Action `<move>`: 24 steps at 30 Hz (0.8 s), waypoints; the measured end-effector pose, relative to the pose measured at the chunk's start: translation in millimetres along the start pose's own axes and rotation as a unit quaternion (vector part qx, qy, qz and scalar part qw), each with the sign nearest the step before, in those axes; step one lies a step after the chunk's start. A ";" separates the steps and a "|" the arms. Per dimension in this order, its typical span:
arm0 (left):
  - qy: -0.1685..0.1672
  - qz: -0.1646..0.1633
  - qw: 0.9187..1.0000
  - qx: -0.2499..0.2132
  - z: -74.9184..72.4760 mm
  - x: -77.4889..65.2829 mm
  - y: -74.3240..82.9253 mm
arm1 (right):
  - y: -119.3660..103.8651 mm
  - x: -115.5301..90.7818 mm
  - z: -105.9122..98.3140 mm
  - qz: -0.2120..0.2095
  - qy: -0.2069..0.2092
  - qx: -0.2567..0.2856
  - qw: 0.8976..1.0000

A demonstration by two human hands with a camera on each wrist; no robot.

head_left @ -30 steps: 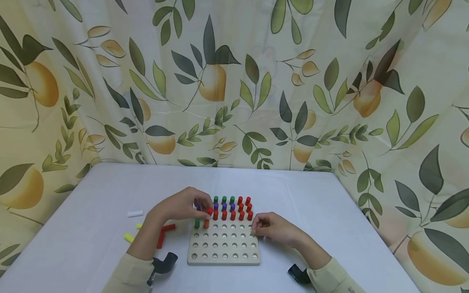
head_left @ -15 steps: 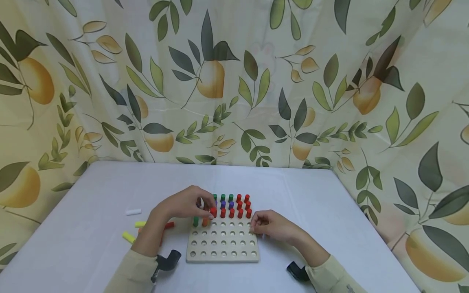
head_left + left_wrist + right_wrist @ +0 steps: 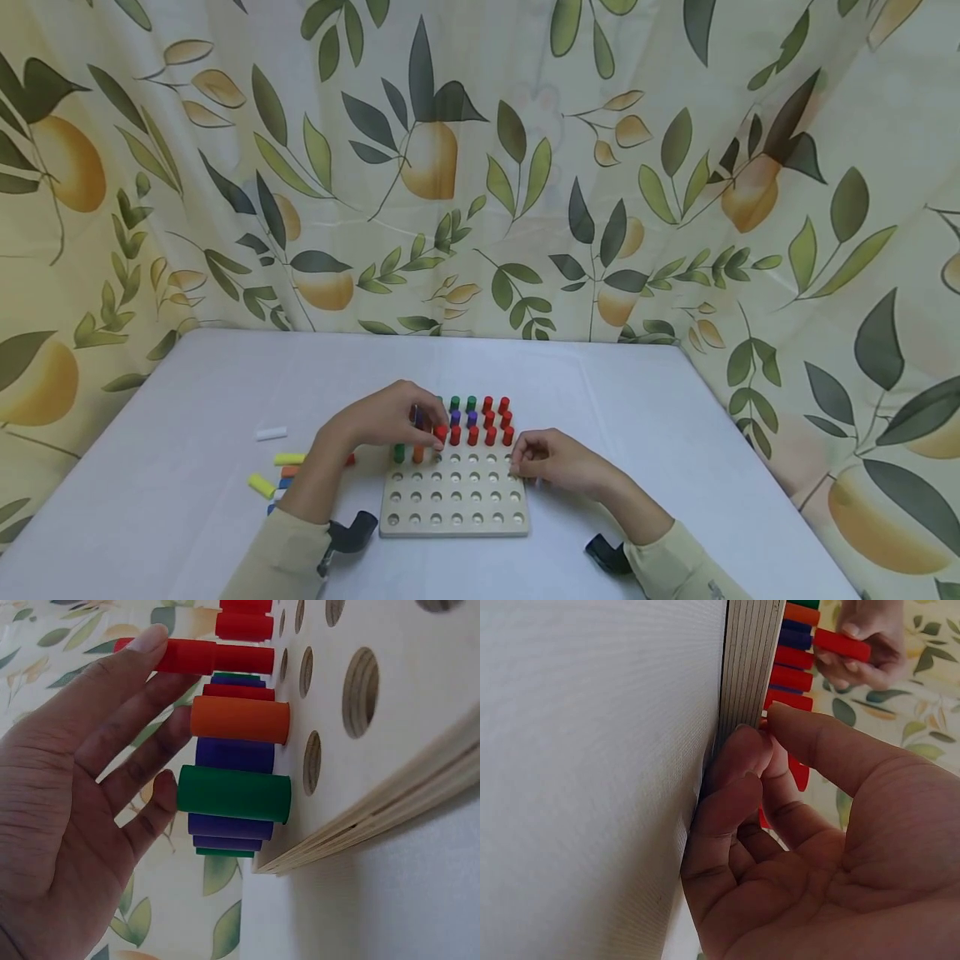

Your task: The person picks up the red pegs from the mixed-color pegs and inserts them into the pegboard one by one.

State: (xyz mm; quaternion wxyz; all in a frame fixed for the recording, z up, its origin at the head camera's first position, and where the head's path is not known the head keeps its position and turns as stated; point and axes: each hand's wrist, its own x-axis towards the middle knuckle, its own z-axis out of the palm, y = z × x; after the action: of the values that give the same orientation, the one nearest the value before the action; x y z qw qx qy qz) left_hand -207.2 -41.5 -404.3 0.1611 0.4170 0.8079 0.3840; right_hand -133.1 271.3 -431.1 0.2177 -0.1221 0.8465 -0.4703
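My left hand (image 3: 386, 415) pinches a red peg (image 3: 180, 655) between thumb and fingers, above the wooden pegboard (image 3: 453, 527). In the left wrist view that peg's inner end overlaps a red peg (image 3: 247, 659) behind it; whether they touch I cannot tell. Just to the left of the held peg stand an orange peg (image 3: 417, 454) and a green peg (image 3: 399, 453) in the board. My right hand (image 3: 558, 463) grips the board's right edge, with curled fingers against its side and the thumb on top. Fingers of the left hand hide some pegs of the back rows.
Red, green and purple pegs fill the visible part of the back rows; rows of bare holes lie in front. Left of the board, loose pegs rest on the white table (image 3: 600, 383): yellow (image 3: 262, 486), white (image 3: 272, 434), orange and blue ones, partly behind my left forearm.
My left hand has moved a little to the right over the board with the red peg. The right hand stays at the board's edge. The head view has shifted slightly.
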 end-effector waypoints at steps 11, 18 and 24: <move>-0.007 0.000 1.000 0.005 2.7 4.5 -0.6 | 0.7 1.2 -1.1 0.001 0.000 -0.001 1.000; -0.015 -0.019 1.000 0.003 3.1 2.7 -1.6 | -0.1 1.4 -0.2 0.005 -0.001 0.001 1.000; -0.020 -0.034 0.999 0.002 2.5 0.7 -2.3 | 1.2 1.1 -0.4 0.003 0.000 0.005 1.000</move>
State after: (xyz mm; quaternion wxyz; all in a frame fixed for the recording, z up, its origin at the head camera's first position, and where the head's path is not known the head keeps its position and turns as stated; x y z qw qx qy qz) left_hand -207.4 -40.6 -407.7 0.1891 0.3974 0.8188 0.3685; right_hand -134.3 271.8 -432.1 0.2200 -0.1189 0.8444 -0.4738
